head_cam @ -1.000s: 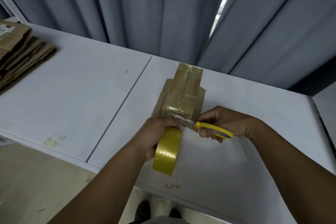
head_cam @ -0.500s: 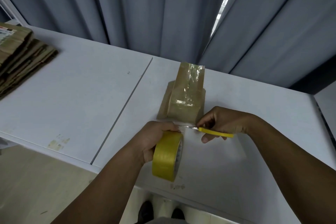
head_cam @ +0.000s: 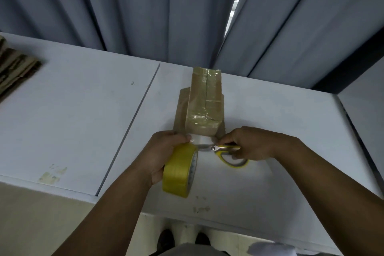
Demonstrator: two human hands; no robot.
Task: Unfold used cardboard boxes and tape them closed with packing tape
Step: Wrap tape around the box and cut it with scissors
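Observation:
A small brown cardboard box point(head_cam: 205, 102), wrapped in clear tape, stands on the white table point(head_cam: 72, 114) near its far edge. My left hand point(head_cam: 164, 151) grips a yellow roll of packing tape point(head_cam: 179, 171) just in front of the box. A short strip of tape point(head_cam: 200, 139) runs from the roll to the box's near side. My right hand point(head_cam: 255, 144) holds yellow-handled scissors point(head_cam: 225, 151). Their blades lie at the strip, beside the roll.
A stack of flattened cardboard boxes point(head_cam: 14, 72) lies at the table's far left. A seam point(head_cam: 133, 122) splits the tabletop in two. Grey curtains point(head_cam: 145, 10) hang right behind the table. My shoes point(head_cam: 166, 241) show below the near edge.
The box has tipped back so its taped top faces me again. My left hand with the roll has drawn slightly toward me. The scissors have turned flat, handles now visible.

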